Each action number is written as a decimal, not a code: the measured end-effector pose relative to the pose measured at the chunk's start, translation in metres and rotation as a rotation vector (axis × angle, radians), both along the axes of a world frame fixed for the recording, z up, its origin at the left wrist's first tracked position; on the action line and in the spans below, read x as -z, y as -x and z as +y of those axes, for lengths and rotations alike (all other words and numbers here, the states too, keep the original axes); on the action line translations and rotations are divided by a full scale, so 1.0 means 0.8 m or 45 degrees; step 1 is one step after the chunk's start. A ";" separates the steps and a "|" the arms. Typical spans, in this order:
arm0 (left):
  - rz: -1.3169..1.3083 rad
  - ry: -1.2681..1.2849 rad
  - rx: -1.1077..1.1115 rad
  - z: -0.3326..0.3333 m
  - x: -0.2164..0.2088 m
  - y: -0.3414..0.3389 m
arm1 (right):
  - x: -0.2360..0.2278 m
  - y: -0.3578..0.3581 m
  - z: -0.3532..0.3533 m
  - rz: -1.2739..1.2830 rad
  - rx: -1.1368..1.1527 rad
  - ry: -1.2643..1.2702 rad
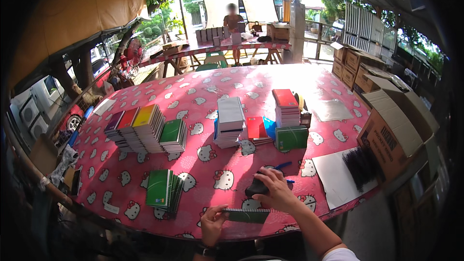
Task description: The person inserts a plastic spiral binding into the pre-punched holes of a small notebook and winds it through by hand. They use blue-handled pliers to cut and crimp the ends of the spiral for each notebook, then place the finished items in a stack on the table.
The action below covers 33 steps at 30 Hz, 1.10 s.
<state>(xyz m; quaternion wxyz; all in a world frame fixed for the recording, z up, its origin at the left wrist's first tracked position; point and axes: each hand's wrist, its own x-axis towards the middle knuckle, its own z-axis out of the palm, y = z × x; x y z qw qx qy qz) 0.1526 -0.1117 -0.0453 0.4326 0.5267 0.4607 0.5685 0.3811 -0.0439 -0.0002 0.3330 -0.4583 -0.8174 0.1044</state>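
Note:
My left hand [212,221] pinches the left end of a green spiral notebook [247,216] near the table's front edge. The notebook is tilted up, with its wire coil along the top. Just beyond it, my right hand [277,189] has its fingers over a dark, rounded object [254,188], whose kind I cannot make out. Beside that hand lie a blue-handled thing [283,165] and the end of a blue pen [290,181]. To the left, a fanned pile of green spiral notebooks [158,187] rests on the pink patterned tablecloth [203,176].
Stacks of purple, red and yellow notebooks [145,113] stand at the left. White-topped [231,109] and red-topped [285,97] stacks are further back. Black wire coils [358,166] lie on white card at right, beside an open carton [391,130]. A person [233,19] stands at a far table.

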 end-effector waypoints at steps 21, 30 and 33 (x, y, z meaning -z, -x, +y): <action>-0.128 -0.083 0.117 0.002 -0.052 -0.038 | -0.031 0.040 -0.069 0.659 -0.228 0.290; 0.242 -0.368 -0.041 -0.012 -0.072 -0.039 | -0.041 0.055 -0.076 0.635 -0.193 0.310; 0.230 -0.240 0.003 -0.009 -0.079 -0.042 | -0.048 0.052 -0.075 0.571 -0.203 0.134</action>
